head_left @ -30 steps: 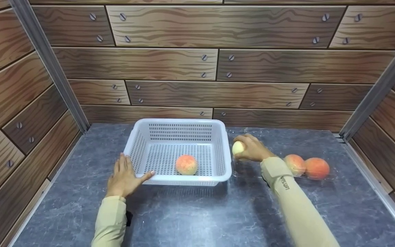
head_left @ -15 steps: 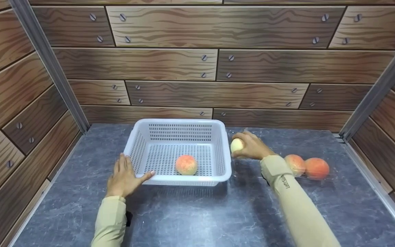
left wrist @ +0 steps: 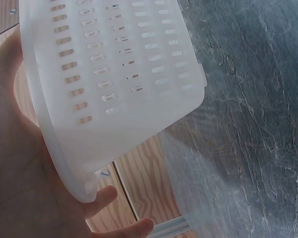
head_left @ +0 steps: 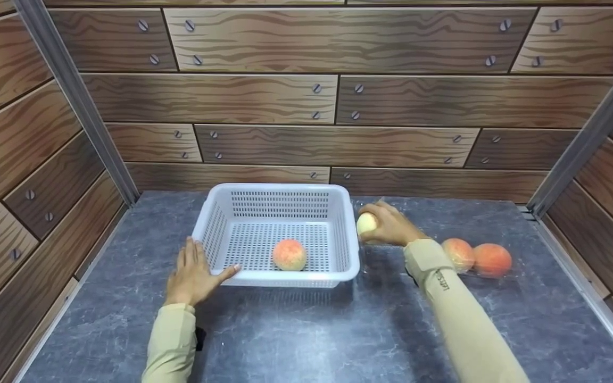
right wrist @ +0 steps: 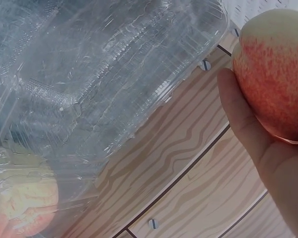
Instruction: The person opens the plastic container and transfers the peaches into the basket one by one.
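My right hand point(head_left: 389, 223) grips a peach point(head_left: 366, 223), its pale yellow side facing the basket. In the right wrist view the same peach point(right wrist: 278, 74) shows a red blush, with a finger along its side. The white plastic basket point(head_left: 280, 276) stands left of it, with one peach point(head_left: 289, 255) lying inside near the front wall. At the basket's front left corner rests my left hand point(head_left: 192, 274), fingers straight along the outside and thumb over the front rim. The left wrist view shows the palm against the rim of the slotted basket point(left wrist: 114, 74).
A clear plastic clamshell box point(right wrist: 104, 79) lies under and right of my right hand. Two peaches point(head_left: 493, 260) sit side by side at its right end, the left one partly behind my sleeve. Wood-patterned walls point(head_left: 306, 146) enclose the grey marbled table point(head_left: 296, 340).
My right hand has shifted slightly left and up in the head view with the peach, closer to the basket's right rim. My left hand and the basket have stayed in place.
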Available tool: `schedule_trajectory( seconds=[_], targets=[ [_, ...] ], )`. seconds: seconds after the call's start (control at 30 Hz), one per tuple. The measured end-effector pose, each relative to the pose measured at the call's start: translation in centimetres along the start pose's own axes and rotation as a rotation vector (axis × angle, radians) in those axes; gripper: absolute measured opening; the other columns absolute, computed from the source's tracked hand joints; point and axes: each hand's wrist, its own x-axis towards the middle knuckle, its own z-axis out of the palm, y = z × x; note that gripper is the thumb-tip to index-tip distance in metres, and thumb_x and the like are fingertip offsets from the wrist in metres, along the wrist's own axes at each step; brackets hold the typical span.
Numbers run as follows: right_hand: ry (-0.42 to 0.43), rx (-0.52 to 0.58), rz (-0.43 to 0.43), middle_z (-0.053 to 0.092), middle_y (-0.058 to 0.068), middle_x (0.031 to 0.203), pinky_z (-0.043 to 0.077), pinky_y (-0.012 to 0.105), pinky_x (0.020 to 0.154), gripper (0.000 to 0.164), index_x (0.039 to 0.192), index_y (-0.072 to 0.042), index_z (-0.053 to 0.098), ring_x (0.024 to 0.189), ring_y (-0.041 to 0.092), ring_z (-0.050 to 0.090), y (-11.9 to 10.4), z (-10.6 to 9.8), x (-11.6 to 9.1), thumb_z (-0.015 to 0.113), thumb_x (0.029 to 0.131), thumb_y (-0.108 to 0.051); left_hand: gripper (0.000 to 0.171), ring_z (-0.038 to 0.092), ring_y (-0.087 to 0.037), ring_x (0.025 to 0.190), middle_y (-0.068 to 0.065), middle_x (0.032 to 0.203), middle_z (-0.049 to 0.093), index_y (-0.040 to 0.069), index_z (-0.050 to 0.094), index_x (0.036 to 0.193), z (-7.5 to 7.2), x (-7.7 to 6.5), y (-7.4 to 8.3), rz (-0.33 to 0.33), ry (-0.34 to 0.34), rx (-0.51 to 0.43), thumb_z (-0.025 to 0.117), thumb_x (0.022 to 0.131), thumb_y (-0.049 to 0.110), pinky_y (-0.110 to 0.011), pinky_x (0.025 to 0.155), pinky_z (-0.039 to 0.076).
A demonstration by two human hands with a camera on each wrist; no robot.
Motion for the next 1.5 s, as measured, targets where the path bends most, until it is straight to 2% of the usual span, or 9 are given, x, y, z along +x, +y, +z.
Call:
schedule_trajectory(
  seconds=[0.3, 0.63, 0.93, 1.2, 1.5],
  targets=[
    [-0.018, -0.006, 0.020, 0.059, 0.023, 0.116, 0.051, 0.059, 0.085, 0.054, 0.116, -0.002, 0.066, 0.109, 0.044, 0.055, -0.4, 0.0, 0.1, 0.084, 0.069, -0.023, 0.119, 0.006, -0.055, 0.147, -0.035, 0.162, 0.000, -0.018, 0.010, 0.153, -0.1, -0.1, 0.1, -0.001, 0.003, -0.001, 0.061, 0.089, 0.068, -0.075, 0.108, 0.024],
    [0.000, 0.004, 0.005, 0.059, 0.019, 0.108, 0.051, 0.054, 0.081, 0.051, 0.115, -0.001, 0.067, 0.096, 0.037, 0.058, -0.8, -0.3, 0.2, 0.084, 0.070, -0.021, 0.120, 0.006, -0.056, 0.147, -0.034, 0.162, 0.000, -0.018, 0.010, 0.153, -0.1, -0.1, 0.2, -0.004, -0.001, -0.004, 0.061, 0.088, 0.069, -0.075, 0.108, 0.024],
    [-0.007, -0.005, -0.002, 0.059, 0.020, 0.110, 0.052, 0.056, 0.084, 0.055, 0.117, 0.000, 0.066, 0.099, 0.038, 0.057, -1.6, -0.2, 0.5, 0.083, 0.071, -0.024, 0.123, 0.001, -0.054, 0.148, -0.033, 0.163, -0.005, -0.015, 0.004, 0.154, 0.0, 0.0, -0.1, -0.015, -0.027, -0.002, 0.058, 0.087, 0.072, -0.075, 0.110, 0.019],
    [-0.002, -0.014, -0.001, 0.059, 0.024, 0.115, 0.052, 0.057, 0.086, 0.061, 0.122, 0.005, 0.064, 0.102, 0.041, 0.057, -2.2, -0.3, 0.8, 0.082, 0.071, -0.022, 0.122, 0.004, -0.056, 0.147, -0.034, 0.162, -0.002, -0.017, 0.008, 0.153, -0.1, 0.0, 0.1, -0.002, -0.011, -0.006, 0.060, 0.088, 0.071, -0.074, 0.110, 0.022],
    [-0.004, -0.023, 0.011, 0.058, 0.023, 0.115, 0.053, 0.056, 0.085, 0.063, 0.124, 0.004, 0.063, 0.102, 0.040, 0.058, -2.5, -0.1, 0.9, 0.083, 0.071, -0.023, 0.120, 0.005, -0.055, 0.147, -0.035, 0.162, -0.001, -0.018, 0.010, 0.153, -0.1, 0.0, 0.1, 0.003, -0.004, -0.012, 0.062, 0.088, 0.068, -0.075, 0.108, 0.024]
  ],
)
